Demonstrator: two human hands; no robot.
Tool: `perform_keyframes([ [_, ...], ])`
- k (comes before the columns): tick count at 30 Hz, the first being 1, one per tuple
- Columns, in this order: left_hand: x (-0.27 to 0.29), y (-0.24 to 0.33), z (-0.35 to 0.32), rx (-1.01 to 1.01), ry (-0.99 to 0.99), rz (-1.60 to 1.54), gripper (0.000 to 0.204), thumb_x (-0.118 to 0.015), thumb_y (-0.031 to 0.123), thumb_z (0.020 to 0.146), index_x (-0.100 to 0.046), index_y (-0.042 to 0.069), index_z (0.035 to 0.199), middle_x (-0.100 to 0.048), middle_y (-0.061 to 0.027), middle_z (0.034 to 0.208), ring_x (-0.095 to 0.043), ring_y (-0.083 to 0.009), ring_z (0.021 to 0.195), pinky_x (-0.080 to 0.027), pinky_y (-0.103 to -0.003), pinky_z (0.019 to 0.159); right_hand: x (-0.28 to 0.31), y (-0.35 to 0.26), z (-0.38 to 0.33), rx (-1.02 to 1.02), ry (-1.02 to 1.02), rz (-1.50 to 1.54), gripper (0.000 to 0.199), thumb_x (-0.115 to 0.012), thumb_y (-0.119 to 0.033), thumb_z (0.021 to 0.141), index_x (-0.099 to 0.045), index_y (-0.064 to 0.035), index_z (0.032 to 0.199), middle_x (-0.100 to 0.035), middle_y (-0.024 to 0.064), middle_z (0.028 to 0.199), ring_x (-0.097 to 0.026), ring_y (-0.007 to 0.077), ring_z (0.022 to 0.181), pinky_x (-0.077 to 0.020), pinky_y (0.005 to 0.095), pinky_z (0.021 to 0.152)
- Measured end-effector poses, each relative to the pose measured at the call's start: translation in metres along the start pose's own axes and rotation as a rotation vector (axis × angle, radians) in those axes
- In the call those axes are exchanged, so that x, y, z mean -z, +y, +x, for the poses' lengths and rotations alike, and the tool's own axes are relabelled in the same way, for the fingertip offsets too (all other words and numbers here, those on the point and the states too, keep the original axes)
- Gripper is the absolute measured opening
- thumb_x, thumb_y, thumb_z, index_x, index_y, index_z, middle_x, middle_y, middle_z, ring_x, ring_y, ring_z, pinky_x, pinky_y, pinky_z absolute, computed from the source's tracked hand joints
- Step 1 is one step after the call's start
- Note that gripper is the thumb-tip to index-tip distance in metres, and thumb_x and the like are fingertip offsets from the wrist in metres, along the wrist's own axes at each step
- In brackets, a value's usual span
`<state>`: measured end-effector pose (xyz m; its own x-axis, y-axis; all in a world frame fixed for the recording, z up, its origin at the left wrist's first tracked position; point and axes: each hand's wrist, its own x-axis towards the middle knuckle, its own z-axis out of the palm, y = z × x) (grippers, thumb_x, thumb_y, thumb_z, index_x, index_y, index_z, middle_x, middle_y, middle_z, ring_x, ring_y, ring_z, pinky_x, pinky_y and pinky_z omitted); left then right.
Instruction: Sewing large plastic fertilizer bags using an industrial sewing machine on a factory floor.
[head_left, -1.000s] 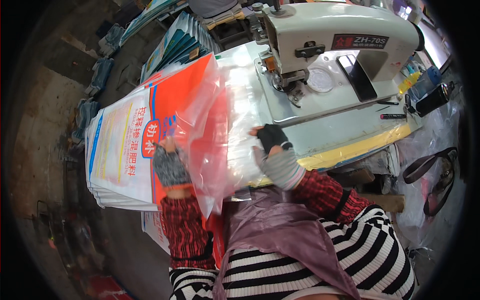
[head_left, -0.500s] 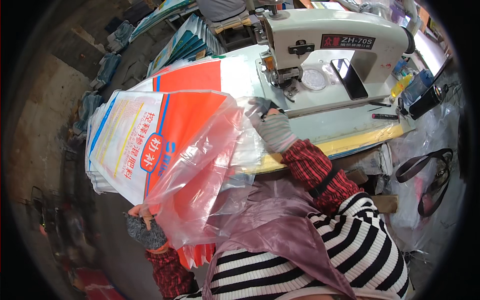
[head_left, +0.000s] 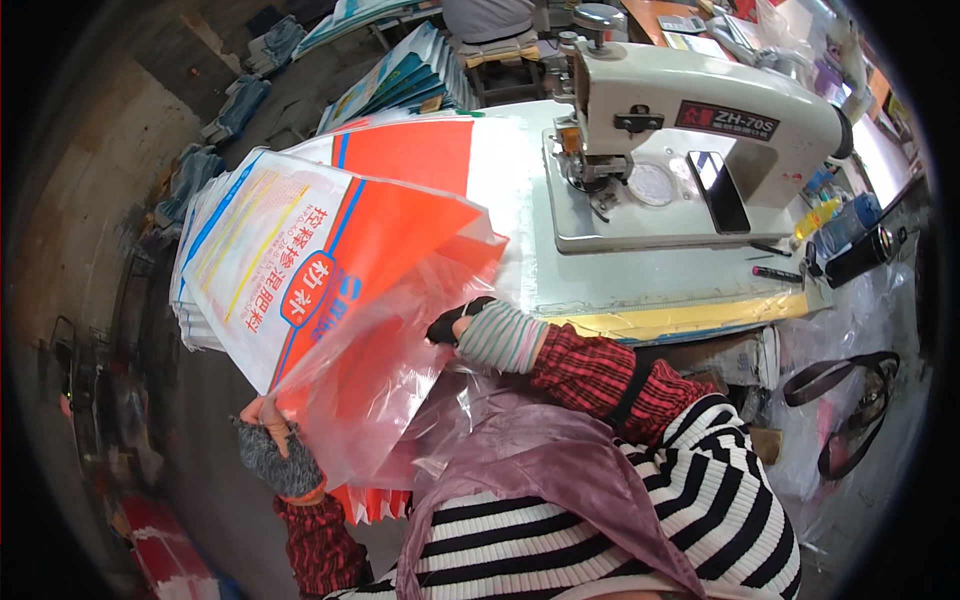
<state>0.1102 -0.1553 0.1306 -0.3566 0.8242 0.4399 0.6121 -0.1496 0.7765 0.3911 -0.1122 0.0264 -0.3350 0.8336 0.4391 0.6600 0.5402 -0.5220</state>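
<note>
Grey glove, left hand: closed on the lower corner of the orange and white sack, low at the left, beside the person's knee.
Dark glove, right hand: fingers pushed in at the mouth of the sack, where the clear plastic liner bunches; whether they pinch the liner or only press it cannot be told, since the film hides the fingertips.
Sack: lifted and tilted, its printed face up, the open end toward the person, the far end lying over the pile.
Liner: thin and see-through, hanging out of the sack mouth down to the purple apron.
Pile of sacks: flat, stacked to the left, under the lifted one.
Sewing machine: cream, on the white table, well apart from both hands.
Phone: dark, lying on the machine's bed.
Marker pen: on the table near its right edge.
</note>
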Motion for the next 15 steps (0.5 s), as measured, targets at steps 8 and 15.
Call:
perform_keyframes([
  [8, 0.039, -0.049, -0.036, -0.396, -0.051, 0.347, 0.015, -0.053, 0.013, 0.089, -0.059, 0.001, 0.095, -0.053, -0.0034, 0.067, -0.051, -0.0101, 0.056, -0.043, -0.025, 0.052, 0.091, 0.026, 0.062, -0.431, 0.520, 0.051, 0.026, -0.062, -0.025, 0.074, -0.055, -0.0091, 0.094, -0.058, 0.0102, 0.082, -0.056, 0.0248, 0.084, -0.0449, 0.0350, 0.075],
  [15, 0.103, -0.040, -0.047, -0.498, -0.599, 0.935, 0.033, -0.059, 0.005, 0.073, -0.058, 0.007, 0.105, -0.055, -0.0151, 0.068, -0.056, -0.0290, 0.057, -0.045, -0.041, 0.054, 0.081, 0.015, 0.096, 0.265, 0.382, -0.407, 0.020, -0.056, -0.012, 0.072, -0.063, -0.0116, 0.091, -0.059, 0.0122, 0.090, -0.055, 0.0286, 0.088, -0.0463, 0.0377, 0.073],
])
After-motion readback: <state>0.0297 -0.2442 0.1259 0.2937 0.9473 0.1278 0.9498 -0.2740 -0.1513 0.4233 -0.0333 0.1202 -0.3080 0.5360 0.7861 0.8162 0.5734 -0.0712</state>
